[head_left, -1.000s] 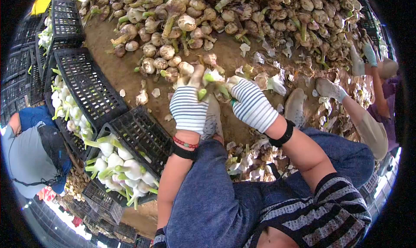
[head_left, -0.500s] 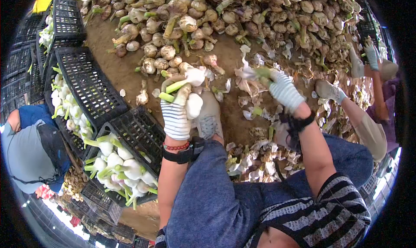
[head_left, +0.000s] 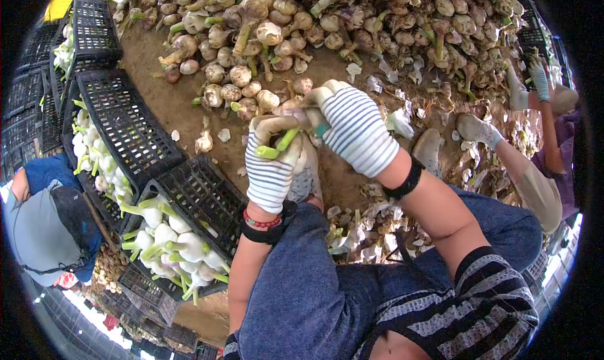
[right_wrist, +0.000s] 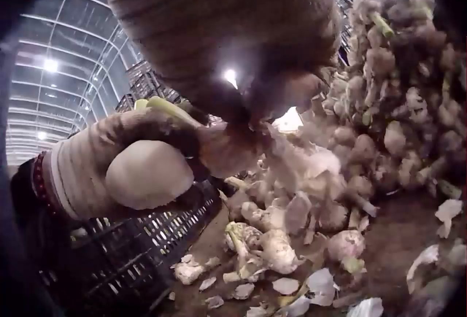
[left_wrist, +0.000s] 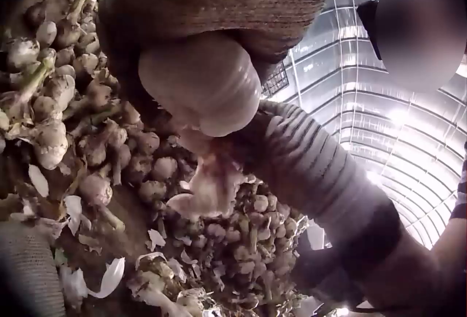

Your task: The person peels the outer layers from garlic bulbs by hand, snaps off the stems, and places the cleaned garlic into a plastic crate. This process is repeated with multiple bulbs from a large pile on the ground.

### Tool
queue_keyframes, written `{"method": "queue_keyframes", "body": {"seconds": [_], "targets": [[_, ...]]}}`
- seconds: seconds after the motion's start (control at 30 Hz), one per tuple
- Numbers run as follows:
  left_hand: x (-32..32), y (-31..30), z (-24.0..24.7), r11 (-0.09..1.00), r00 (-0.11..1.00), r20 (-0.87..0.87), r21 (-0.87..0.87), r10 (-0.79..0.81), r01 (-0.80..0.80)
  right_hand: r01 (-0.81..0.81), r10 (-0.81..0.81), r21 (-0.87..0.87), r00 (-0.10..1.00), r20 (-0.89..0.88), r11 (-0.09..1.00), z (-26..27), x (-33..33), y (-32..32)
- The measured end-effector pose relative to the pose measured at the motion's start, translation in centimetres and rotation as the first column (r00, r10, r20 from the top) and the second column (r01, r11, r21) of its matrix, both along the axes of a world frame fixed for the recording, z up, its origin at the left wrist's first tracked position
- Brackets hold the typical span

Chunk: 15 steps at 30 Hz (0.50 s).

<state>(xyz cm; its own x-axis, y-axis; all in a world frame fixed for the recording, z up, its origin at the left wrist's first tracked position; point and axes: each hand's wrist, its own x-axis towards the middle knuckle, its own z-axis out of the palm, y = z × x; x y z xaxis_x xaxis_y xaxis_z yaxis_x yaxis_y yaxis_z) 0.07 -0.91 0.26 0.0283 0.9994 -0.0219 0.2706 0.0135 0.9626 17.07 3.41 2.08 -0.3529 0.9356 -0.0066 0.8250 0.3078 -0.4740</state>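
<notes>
My left hand [head_left: 272, 133], in a striped glove, grips a garlic plant by its green stalk [head_left: 277, 147]. The bulb [head_left: 294, 110] points away from me toward the pile. My right hand [head_left: 319, 102], also gloved, closes its fingers on that bulb from the right. In the right wrist view the left glove [right_wrist: 109, 164] holds the stalk [right_wrist: 164, 105] and the pinkish bulb [right_wrist: 228, 148] sits between the two hands. Loose skin [left_wrist: 210, 182] hangs from the bulb under my left thumb [left_wrist: 208, 76] in the left wrist view.
A big pile of unpeeled garlic [head_left: 327, 20] lies ahead on the dirt. Black crates [head_left: 126, 124] on my left hold peeled white garlic [head_left: 170, 237]. Peel scraps [head_left: 362, 234] litter the ground by my knee. One person [head_left: 44, 221] crouches at left, another [head_left: 531, 171] at right.
My right hand has swung back from the right, where it held loose skin, and now meets the left hand on the bulb. The left hand has lifted slightly.
</notes>
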Motion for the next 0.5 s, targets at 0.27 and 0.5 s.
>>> {"method": "queue_keyframes", "body": {"seconds": [0.27,0.5], "targets": [[-0.7,-0.9,-0.6,0.927,0.830,0.506,-0.373,0.233,-0.033,0.201,-0.187,-0.092,0.972,0.146,0.975,-5.4,5.9,-1.4],[-0.3,0.0,-0.1,0.902,0.756,0.545,-0.410,0.362,-0.136,0.028,-0.149,-0.306,0.913,-0.381,0.952,-0.7,5.1,-2.6]]}}
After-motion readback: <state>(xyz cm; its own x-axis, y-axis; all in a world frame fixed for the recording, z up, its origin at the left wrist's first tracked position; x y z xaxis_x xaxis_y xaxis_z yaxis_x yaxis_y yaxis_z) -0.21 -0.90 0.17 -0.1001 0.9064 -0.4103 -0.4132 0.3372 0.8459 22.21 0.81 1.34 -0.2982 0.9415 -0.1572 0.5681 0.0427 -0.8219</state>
